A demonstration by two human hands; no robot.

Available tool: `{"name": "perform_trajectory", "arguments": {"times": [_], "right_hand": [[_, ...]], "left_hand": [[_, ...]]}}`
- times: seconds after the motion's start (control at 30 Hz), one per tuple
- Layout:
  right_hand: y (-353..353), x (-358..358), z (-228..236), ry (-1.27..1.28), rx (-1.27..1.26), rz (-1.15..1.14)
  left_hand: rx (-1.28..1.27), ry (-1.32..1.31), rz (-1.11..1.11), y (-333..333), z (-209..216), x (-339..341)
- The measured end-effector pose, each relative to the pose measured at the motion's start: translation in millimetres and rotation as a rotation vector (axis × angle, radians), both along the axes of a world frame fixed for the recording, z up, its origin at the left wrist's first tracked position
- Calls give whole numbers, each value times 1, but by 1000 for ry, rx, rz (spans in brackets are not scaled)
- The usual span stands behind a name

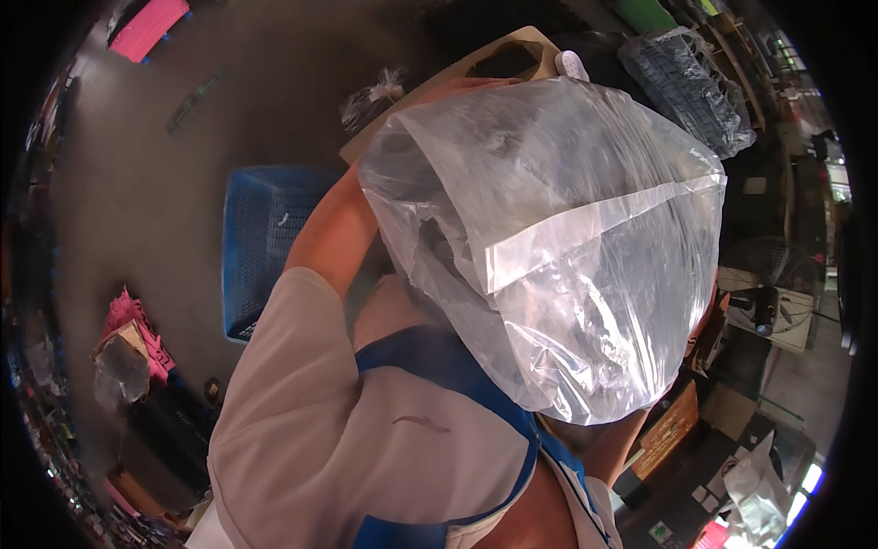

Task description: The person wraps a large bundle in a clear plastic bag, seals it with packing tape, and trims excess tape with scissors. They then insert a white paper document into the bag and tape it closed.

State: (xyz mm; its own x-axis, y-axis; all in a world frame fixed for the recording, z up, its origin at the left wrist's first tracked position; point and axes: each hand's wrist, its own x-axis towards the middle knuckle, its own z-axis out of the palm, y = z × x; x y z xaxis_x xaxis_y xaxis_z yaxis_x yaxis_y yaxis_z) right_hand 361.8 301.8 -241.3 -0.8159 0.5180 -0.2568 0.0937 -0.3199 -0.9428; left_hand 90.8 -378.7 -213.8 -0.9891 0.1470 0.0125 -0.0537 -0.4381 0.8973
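Observation:
A large clear plastic bag is puffed out in front of my chest and fills the middle of the view. A whitish folded strip crosses it. My left arm reaches round the bag's left side, and my left hand is at its far edge, closed on the film, with the fingertips partly hidden. My right forearm goes up behind the bag's near right side. The bag covers my right hand, so its fingers do not show. Beyond the bag lies a tan board with a round dark opening.
A blue plastic basket stands left of my arm. A white rounded object sits by the board. Plastic-wrapped dark goods are at the far right, and a fan stands at the right. Pink pieces lie at the left.

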Motion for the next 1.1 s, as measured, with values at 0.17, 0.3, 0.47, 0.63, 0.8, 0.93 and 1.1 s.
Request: {"name": "perform_trajectory", "arguments": {"times": [0.17,0.3,0.47,0.63,0.8,0.93,1.1], "right_hand": [[-91,-26,131,228,594,-64],[-281,-23,251,510,1247,189],[-444,-58,280,677,1698,739],[-458,-77,259,617,1340,564],[-449,-70,253,503,1097,537],[-450,-71,250,561,1012,526],[-450,-76,255,609,1129,540]], "left_hand": [[-32,187,14,4,22,-3],[259,333,169,-8,48,36],[-62,742,445,-36,87,102],[-639,1163,365,-29,124,145],[-742,1080,301,-18,141,168],[-734,1080,317,-19,140,169],[-671,1114,410,-13,133,163]]}}
